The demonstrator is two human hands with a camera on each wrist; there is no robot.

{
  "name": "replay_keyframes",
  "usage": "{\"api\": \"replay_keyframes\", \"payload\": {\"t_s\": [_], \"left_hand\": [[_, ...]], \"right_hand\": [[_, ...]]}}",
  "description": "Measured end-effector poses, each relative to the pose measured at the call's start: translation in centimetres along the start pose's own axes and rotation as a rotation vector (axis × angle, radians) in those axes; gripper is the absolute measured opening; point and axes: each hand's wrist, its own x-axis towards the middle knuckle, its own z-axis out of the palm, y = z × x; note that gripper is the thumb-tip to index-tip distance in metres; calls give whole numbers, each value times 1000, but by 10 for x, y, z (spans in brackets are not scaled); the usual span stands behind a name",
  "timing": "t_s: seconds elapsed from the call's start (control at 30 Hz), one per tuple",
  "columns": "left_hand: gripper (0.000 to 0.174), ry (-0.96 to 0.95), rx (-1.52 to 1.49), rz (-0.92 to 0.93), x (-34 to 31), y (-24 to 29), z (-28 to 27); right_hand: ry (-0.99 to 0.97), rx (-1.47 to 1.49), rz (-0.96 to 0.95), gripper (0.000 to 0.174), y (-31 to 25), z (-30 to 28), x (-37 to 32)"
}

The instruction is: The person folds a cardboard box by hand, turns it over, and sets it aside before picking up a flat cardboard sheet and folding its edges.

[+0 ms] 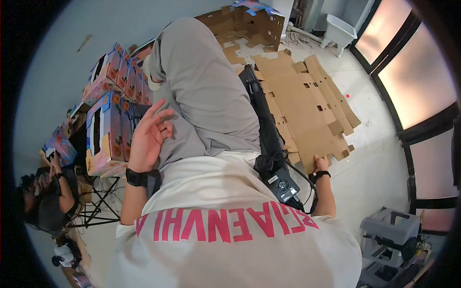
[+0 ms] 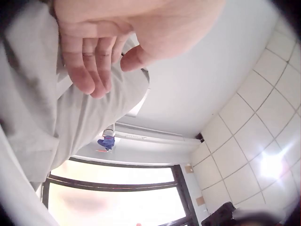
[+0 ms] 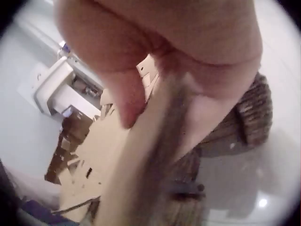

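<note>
My right hand (image 1: 321, 164) is low at my right side, at the near edge of flattened cardboard (image 1: 300, 101) that has slots and notched edges. In the right wrist view the thumb and fingers pinch an edge of the cardboard (image 3: 136, 165), which runs blurred toward the camera. Layers of corrugated edge (image 3: 254, 108) show below the fingers. My left hand (image 1: 148, 141) is raised beside my grey-trousered leg, palm turned up and holding nothing. Its fingers (image 2: 96, 66) are loosely bent in the left wrist view.
Colourful printed boxes (image 1: 105, 129) are stacked at left on a black folding stand (image 1: 98, 204). Another person (image 1: 53, 197) works beyond them. An open cardboard box (image 1: 240, 26) and a white basin (image 1: 337, 31) stand ahead. A grey plastic step unit (image 1: 391, 230) is at right, near dark-framed glass doors (image 1: 422, 72).
</note>
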Motion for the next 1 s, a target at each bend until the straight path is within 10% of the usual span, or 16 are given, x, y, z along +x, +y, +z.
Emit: {"api": "replay_keyframes", "payload": {"t_s": [0.3,0.83,1.0], "left_hand": [[50,50,-4,-10,1,-3,-5],[45,44,-4,-4,5,-9,-14],[42,36,-56,-17,2,-8,-16]], "right_hand": [[-128,324,35,38,-41,7,-26],[358,-766,-577,49,-118,-15,4],[305,-1244,-137,54,-125,4,-20]]}}
